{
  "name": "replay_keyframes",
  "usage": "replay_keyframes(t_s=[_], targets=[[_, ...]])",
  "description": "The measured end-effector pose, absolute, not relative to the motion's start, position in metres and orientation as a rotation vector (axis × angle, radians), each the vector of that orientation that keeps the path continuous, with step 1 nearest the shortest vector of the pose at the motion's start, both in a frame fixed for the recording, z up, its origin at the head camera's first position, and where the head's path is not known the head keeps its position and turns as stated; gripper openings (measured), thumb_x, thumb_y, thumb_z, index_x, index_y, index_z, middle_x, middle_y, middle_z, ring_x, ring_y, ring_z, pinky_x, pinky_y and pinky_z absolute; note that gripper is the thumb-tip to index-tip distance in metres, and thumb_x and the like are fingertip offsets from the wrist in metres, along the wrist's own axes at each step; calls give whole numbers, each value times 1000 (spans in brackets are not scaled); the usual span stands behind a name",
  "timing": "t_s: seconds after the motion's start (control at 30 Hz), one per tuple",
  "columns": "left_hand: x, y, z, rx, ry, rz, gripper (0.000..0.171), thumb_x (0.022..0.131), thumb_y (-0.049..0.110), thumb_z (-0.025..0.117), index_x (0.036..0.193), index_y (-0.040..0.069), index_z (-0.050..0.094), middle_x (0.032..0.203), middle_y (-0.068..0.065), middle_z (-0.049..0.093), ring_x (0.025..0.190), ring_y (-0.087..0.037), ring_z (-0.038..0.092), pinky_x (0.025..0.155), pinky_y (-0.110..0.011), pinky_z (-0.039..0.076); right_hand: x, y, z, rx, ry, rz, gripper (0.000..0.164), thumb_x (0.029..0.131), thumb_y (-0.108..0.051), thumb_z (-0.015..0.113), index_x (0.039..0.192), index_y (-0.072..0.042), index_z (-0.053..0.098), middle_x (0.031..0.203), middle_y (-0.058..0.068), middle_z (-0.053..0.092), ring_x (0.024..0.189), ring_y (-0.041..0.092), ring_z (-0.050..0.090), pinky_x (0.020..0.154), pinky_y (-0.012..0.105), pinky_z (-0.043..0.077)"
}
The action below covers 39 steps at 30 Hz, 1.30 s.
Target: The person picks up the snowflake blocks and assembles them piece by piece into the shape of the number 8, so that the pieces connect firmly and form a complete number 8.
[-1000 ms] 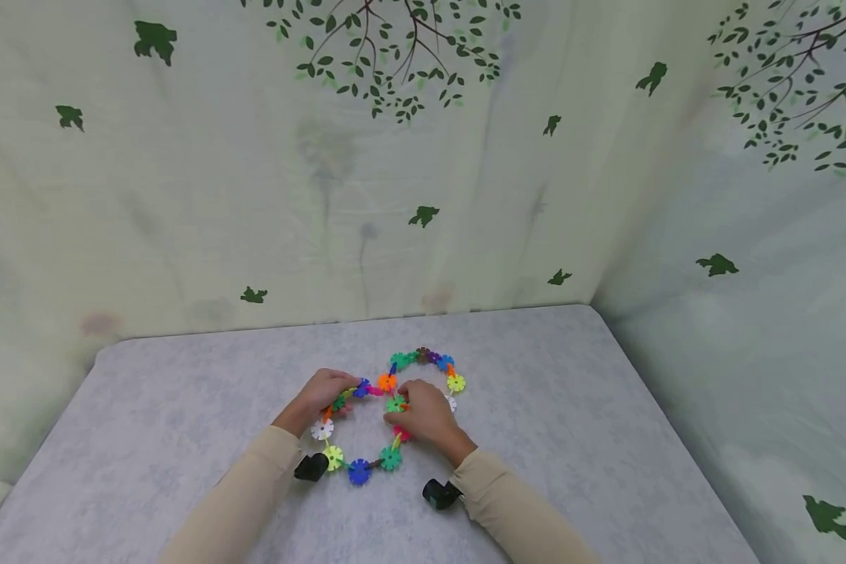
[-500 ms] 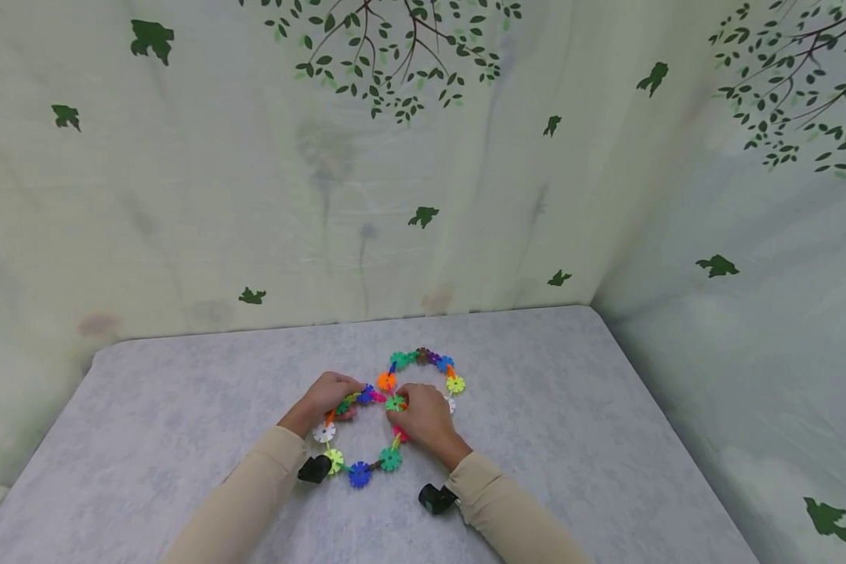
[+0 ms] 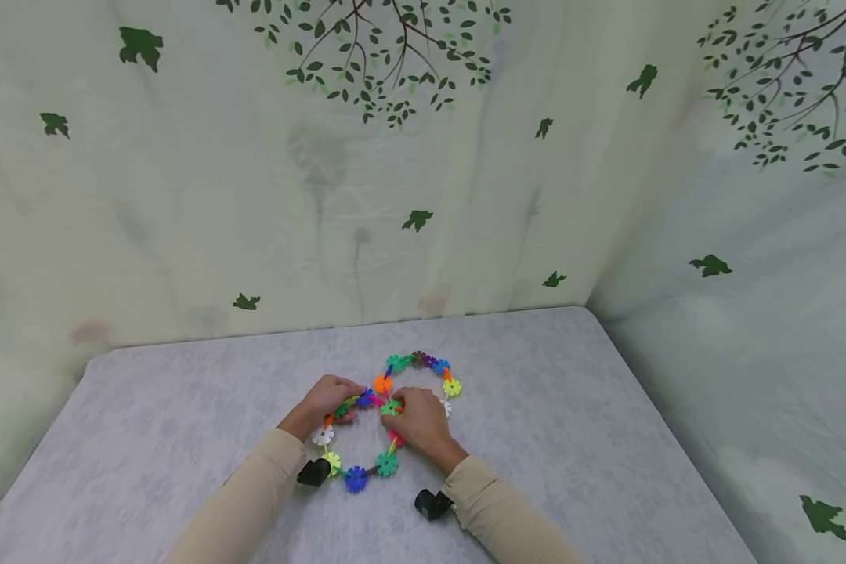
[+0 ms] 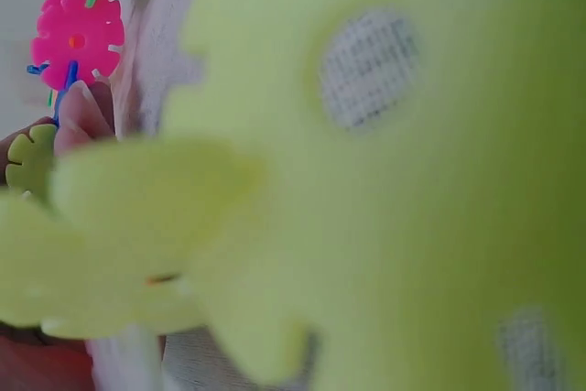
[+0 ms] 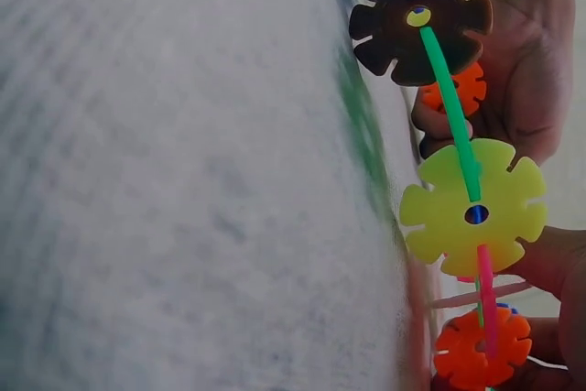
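Notched plastic flower discs, slotted together, form two joined rings in a figure eight on the table. My left hand [image 3: 327,399] pinches a blue disc [image 3: 365,398] at the near ring's upper edge. Beside it, my right hand [image 3: 423,419] pinches a green disc [image 3: 391,407] close to where the rings meet. A pink disc [image 4: 78,34] sits between the fingers of both hands in the left wrist view. A large yellow disc [image 4: 275,226] blurs most of that view. In the right wrist view, a brown disc [image 5: 423,25] and a yellow disc [image 5: 474,203] hang linked before the hands.
The far ring [image 3: 418,358] lies beyond my right hand, and a white disc there is partly hidden by it. A blue disc [image 3: 356,479] marks the near ring's front. The grey table [image 3: 571,439] meets a leaf-printed cloth wall [image 3: 423,266] behind.
My left hand has moved slightly right, bringing its blue and pink discs closer to the green disc at my right hand. The right hand keeps its pinch. The head view has shifted a little.
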<state>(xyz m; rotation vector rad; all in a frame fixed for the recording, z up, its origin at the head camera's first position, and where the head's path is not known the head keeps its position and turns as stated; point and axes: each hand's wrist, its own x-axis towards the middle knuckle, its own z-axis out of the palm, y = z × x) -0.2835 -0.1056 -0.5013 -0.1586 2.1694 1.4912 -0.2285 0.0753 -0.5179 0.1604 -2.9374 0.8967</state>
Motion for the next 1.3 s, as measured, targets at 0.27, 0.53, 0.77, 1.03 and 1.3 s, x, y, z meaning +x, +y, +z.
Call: replay_keyframes(t_s=[0.27,0.53,0.77,1.03,1.3], targets=[[-283,-104,-500,-170,2181,1484,30,96,16,58,116,-6,64,84,-5,61,52,-10,55,52,-23,51,-230,76,-517,259,-2881,876,31,76,-27,80,99,-7,76,81,-2,70,72,10,60,67,28,52],[-283,-102,-500,-200,2171,1490,30,97,16,58,117,-7,63,70,-2,61,52,-8,53,51,-22,50,-234,79,-517,376,-2812,865,21,74,-22,78,88,-8,77,69,-4,65,62,6,51,61,23,46],[-283,-100,-502,-218,2155,1507,31,97,15,57,118,-7,61,72,-4,62,50,-8,54,50,-21,50,-237,78,-517,365,-2872,784,18,76,-25,77,85,-9,75,64,-4,58,58,8,45,56,23,40],[-282,-96,-508,-237,2123,1559,34,98,17,56,121,-8,60,83,-7,65,51,-9,58,53,-23,53,-230,74,-516,268,-3012,528,30,83,-32,74,99,-7,70,88,1,67,82,18,62,79,34,51],[-280,-94,-506,-265,2139,1574,33,97,15,58,120,-9,60,79,-7,65,49,-9,57,51,-22,52,-229,75,-514,349,-2976,678,26,84,-27,76,95,-4,71,78,-1,59,69,12,52,60,25,43]])
